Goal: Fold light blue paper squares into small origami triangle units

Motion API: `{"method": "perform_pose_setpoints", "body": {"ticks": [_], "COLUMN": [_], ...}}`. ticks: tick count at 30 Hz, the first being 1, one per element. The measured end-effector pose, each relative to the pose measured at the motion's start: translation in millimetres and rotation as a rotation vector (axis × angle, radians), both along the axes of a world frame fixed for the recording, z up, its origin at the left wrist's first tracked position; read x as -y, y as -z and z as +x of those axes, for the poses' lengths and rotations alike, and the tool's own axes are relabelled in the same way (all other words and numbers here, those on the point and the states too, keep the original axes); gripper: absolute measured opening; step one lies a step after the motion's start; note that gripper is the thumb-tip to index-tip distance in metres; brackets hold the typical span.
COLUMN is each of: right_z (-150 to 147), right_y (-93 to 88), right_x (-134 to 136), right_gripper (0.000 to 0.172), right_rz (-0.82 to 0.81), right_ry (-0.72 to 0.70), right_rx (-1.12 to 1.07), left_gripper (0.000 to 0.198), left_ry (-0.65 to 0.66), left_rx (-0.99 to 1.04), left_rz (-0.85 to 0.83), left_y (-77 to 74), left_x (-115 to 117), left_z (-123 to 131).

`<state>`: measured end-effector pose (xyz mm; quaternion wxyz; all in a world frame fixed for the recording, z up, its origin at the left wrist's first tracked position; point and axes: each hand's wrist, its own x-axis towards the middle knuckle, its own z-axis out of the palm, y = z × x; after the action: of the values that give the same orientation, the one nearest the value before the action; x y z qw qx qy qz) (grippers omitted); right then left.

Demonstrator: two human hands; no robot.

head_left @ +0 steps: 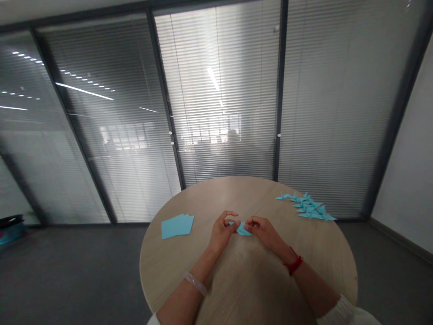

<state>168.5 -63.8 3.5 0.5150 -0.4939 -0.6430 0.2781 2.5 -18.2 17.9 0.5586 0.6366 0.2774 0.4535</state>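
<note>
A small piece of folded blue paper (243, 229) is held between my two hands, just above or on the middle of the round table. My left hand (223, 229) pinches its left side with the thumb, the index finger arched above. From the right, my right hand (264, 230) grips the paper's other edge between thumb and fingers. Parts of the paper are covered by my fingers, so its exact folded shape is unclear.
The round wooden table (233, 194) carries a stack of blue paper sheets (177, 226) at left. Several folded blue paper cranes (308, 206) lie clustered near its right edge. Glass partitions with blinds (223, 90) stand behind. A dark bag-like object (12, 228) is on the far left.
</note>
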Motion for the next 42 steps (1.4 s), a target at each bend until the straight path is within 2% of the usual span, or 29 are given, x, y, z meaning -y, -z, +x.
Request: {"method": "perform_pose_setpoints", "body": {"ticks": [10,17,21,25,29,33,39,42], "right_z": [4.0,2.8,1.5,0.9,0.8,0.6,-0.5,-1.8], "right_y": [5.1,3.1,0.6,-0.4,0.0,0.2,2.4,2.7], "right_x": [-5.9,-1.4,1.4,2.4,4.0,5.1,3.1,3.1], "right_gripper": [0.023,0.026,0.023,0.021,0.022,0.023,0.024,0.023], "right_rz": [0.042,0.068,0.128,0.309,0.48,0.539,0.57,0.592], "right_ry": [-0.014,0.081,0.167,0.24,0.243,0.203,0.117,0.115], "right_rx": [-0.013,-0.042,0.014,0.15,0.293,0.366,0.399,0.398], "left_gripper": [0.044,0.042,0.044,0.045,0.043,0.04,0.016,0.016], "left_ry": [-0.009,-0.032,-0.053,-0.078,0.046,0.139,0.125,0.108], "left_rx": [0.021,0.035,0.048,0.051,0.032,0.093,0.208,0.222], "left_rz": [0.008,-0.056,-0.089,-0.214,-0.412,-0.544,-0.467,-0.416], "left_y": [3.7,-2.4,-3.9,-1.6,-0.5,-3.1,-3.9,-0.1], "left_x": [-2.8,-1.1,-0.3,-0.3,0.0,0.8,0.2,-2.9], "left_z": [-1.5,-0.6,0.1,-0.7,-1.2,-0.3,-1.7,-2.8]}}
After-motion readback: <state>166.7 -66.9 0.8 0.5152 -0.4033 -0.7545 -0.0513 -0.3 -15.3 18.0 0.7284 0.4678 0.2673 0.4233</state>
